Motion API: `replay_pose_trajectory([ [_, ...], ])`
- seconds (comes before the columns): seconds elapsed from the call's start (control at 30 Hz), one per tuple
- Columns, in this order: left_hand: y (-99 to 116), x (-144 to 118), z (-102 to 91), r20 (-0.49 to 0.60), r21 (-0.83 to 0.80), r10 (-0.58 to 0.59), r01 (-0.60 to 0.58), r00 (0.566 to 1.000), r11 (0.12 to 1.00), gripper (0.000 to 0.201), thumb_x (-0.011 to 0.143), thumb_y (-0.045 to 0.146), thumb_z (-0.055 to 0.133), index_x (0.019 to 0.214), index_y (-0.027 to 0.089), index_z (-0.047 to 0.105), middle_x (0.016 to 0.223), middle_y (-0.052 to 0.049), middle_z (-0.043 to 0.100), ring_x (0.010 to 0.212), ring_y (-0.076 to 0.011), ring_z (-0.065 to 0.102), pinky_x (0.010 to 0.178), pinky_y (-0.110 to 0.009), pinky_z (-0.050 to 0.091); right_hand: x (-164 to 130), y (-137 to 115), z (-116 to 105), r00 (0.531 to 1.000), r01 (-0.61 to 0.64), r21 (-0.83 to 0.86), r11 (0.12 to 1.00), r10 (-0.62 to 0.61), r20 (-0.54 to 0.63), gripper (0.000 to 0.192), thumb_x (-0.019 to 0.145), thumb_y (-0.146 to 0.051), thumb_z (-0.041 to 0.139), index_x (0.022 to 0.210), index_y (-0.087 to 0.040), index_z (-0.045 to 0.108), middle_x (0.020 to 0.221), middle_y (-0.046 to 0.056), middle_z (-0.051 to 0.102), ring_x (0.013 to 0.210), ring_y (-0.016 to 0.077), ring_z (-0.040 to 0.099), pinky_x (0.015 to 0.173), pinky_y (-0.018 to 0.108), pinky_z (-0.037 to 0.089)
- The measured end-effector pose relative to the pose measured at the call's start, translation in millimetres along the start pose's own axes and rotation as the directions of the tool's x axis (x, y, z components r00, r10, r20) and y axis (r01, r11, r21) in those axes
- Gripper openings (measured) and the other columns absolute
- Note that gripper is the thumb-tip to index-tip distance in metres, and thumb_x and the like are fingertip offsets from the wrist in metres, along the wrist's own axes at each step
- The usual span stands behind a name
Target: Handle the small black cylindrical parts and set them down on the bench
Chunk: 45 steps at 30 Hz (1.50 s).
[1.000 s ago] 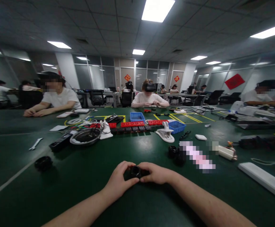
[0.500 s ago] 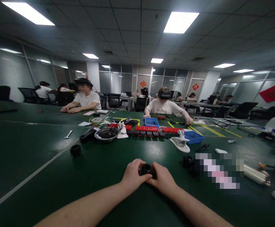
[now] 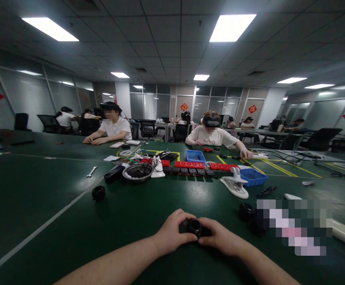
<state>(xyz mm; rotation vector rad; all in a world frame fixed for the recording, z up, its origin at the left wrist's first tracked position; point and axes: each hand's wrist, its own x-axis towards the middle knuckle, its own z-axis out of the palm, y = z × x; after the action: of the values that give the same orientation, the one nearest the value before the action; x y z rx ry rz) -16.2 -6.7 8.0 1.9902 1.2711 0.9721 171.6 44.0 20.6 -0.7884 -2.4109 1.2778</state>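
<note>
Held low and central, near the wearer: a small black part [image 3: 195, 226] with a round opening facing mostly upward. Gripped from opposite sides by 2 bare hands. In the left hand [image 3: 172, 229]: thumb in front, fingers behind, curled nearly closed against the left side of the black part. In the right hand [image 3: 223, 236]: a mirrored hold on the right side, similarly narrow, thumb tip close to the other thumb. Cannot tell whether resting on the green table [image 3: 116, 221] or raised slightly above it. Too dark to tell whether made of 1 piece or more.

As for progress: apparently mid-handling, with the black part in hand and not let go. Cannot judge how much handling is done or left. Lying apart, untouched by these hands: a black ring [image 3: 98, 192] to the left and a black round piece [image 3: 246, 212] to the right.

Farther across: a wrench [image 3: 92, 171] at left, a silver-rimmed bowl [image 3: 138, 181], a row of red and black blocks [image 3: 189, 164], a blue tray [image 3: 195, 159], and a white clip [image 3: 234, 188] beside another blue tray [image 3: 254, 183]. Seated beyond, in white shirts: 1 co-worker [image 3: 116, 128] at left, 1 more co-worker [image 3: 211, 136] right of center.
</note>
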Motion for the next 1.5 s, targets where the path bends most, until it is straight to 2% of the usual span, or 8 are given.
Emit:
replay_pose_trajectory([
  [0.27, 1, -1, 11.8, -0.118, -0.017, -0.103, 0.102, 0.988, 0.995, 0.039, 0.055, 0.024, 0.074, 0.090, 0.019, 0.056, 0.087, 0.000, 0.050, 0.078, -0.0163, 0.049, 0.069, -0.025, 0.040, 7, 10, 15, 0.975, -0.119, -0.180, 0.976, 0.081, -0.207, 0.028, 0.056, -0.028, 0.067, 0.070, -0.016, 0.047, 0.068, -0.002, 0.050, 0.064, 0.0129, 0.045, 0.053, 0.020, 0.032],
  [0.47, -3, 0, 14.3, -0.199, 0.012, -0.117, 0.122, 0.973, 0.992, 0.039, 0.055, 0.020, 0.072, 0.089, 0.019, 0.055, 0.086, 0.000, 0.051, 0.079, -0.0170, 0.049, 0.069, -0.026, 0.040, 10, 1, 33, 0.903, -0.286, -0.527, 0.800, 0.041, -0.428, 0.025, 0.061, -0.034, 0.062, 0.072, -0.016, 0.048, 0.071, 0.004, 0.055, 0.066, 0.0181, 0.048, 0.060, 0.028, 0.033],
  [0.67, -1, 1, 4.1, -0.078, 0.006, -0.030, 0.030, 0.997, 1.000, 0.036, 0.063, 0.023, 0.068, 0.097, 0.021, 0.056, 0.089, -0.001, 0.051, 0.080, -0.0168, 0.049, 0.070, -0.026, 0.040, 2, 0, 17, 0.974, -0.014, -0.341, 0.940, -0.064, -0.216, 0.057, 0.061, -0.038, 0.065, 0.110, -0.016, 0.046, 0.104, 0.008, 0.054, 0.094, 0.0234, 0.048, 0.080, 0.033, 0.035],
  [0.83, 3, -2, -2.4, 0.023, 0.017, 0.014, -0.014, 1.000, 1.000, 0.043, 0.067, 0.025, 0.065, 0.108, 0.024, 0.052, 0.091, -0.001, 0.051, 0.082, -0.0163, 0.050, 0.071, -0.026, 0.040, -1, 1, -1, 1.000, -0.018, -0.084, 0.996, 0.017, -0.009, 0.036, 0.066, -0.027, 0.060, 0.099, -0.014, 0.056, 0.098, 0.006, 0.057, 0.090, 0.0219, 0.050, 0.079, 0.032, 0.037],
  [1.0, 5, -4, -3.1, 0.027, 0.017, 0.005, -0.005, 1.000, 1.000, 0.042, 0.066, 0.025, 0.066, 0.106, 0.024, 0.054, 0.091, 0.000, 0.051, 0.081, -0.0161, 0.050, 0.069, -0.025, 0.040, 1, 2, 2, 0.999, -0.041, -0.028, 0.999, 0.040, -0.032, 0.030, 0.063, -0.023, 0.063, 0.090, -0.012, 0.056, 0.085, 0.002, 0.057, 0.078, 0.0182, 0.051, 0.068, 0.027, 0.039],
  [1.2, 5, -4, 4.4, -0.065, 0.013, -0.061, 0.062, 0.996, 0.998, 0.037, 0.059, 0.023, 0.070, 0.092, 0.019, 0.056, 0.086, 0.000, 0.051, 0.080, -0.0170, 0.049, 0.069, -0.026, 0.039, 4, 3, 16, 0.969, -0.162, -0.266, 0.950, 0.102, -0.224, 0.029, 0.056, -0.030, 0.068, 0.071, -0.015, 0.047, 0.067, -0.002, 0.051, 0.062, 0.0126, 0.046, 0.052, 0.021, 0.032],
  [1.4, 4, -3, 12.1, -0.170, 0.018, -0.124, 0.129, 0.978, 0.992, 0.036, 0.056, 0.020, 0.072, 0.086, 0.018, 0.053, 0.086, 0.000, 0.050, 0.079, -0.0166, 0.049, 0.069, -0.025, 0.039, 5, -4, 30, 0.931, -0.266, -0.532, 0.804, 0.072, -0.357, 0.029, 0.063, -0.041, 0.061, 0.074, -0.016, 0.051, 0.075, 0.004, 0.057, 0.067, 0.0176, 0.050, 0.057, 0.025, 0.032],
  [1.5, 3, -2, 9.4, -0.116, 0.003, -0.090, 0.091, 0.989, 0.996, 0.036, 0.058, 0.020, 0.071, 0.090, 0.018, 0.054, 0.087, 0.000, 0.051, 0.080, -0.0165, 0.049, 0.069, -0.025, 0.038, 3, -4, 24, 0.956, -0.153, -0.473, 0.868, 0.009, -0.292, 0.041, 0.058, -0.041, 0.065, 0.089, -0.017, 0.053, 0.087, 0.006, 0.057, 0.078, 0.0208, 0.052, 0.067, 0.028, 0.036],
])
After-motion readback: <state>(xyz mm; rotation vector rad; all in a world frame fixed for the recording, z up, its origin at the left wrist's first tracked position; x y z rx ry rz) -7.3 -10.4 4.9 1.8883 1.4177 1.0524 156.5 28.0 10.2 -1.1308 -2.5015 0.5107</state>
